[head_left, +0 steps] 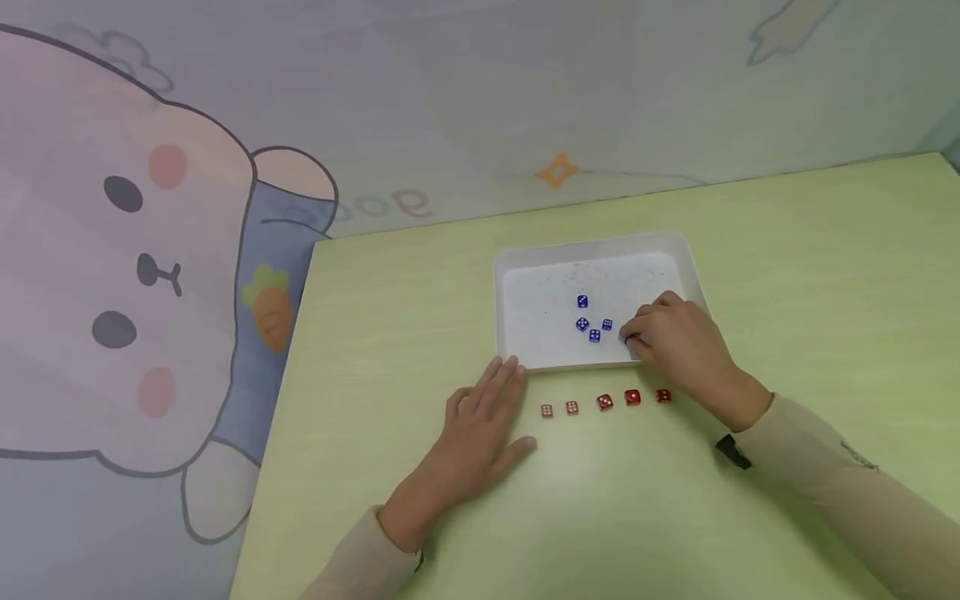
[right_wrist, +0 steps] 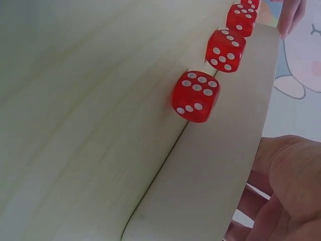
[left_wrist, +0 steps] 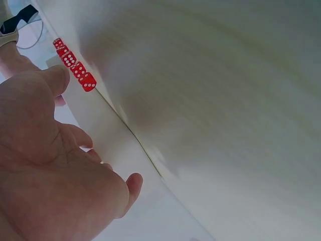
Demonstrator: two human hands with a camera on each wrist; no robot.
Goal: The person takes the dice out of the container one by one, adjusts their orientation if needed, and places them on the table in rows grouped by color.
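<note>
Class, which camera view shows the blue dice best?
The head view: all four blue dice lie in plain sight inside the white tray, beside the right hand. Neither wrist view shows them; both show only red dice along the tray's outer wall.

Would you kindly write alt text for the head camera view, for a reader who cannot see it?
A right hand reaches into a white tray holding four blue dice, while the left hand rests flat on the green table. Five red dice sit in a row before the tray.
</note>
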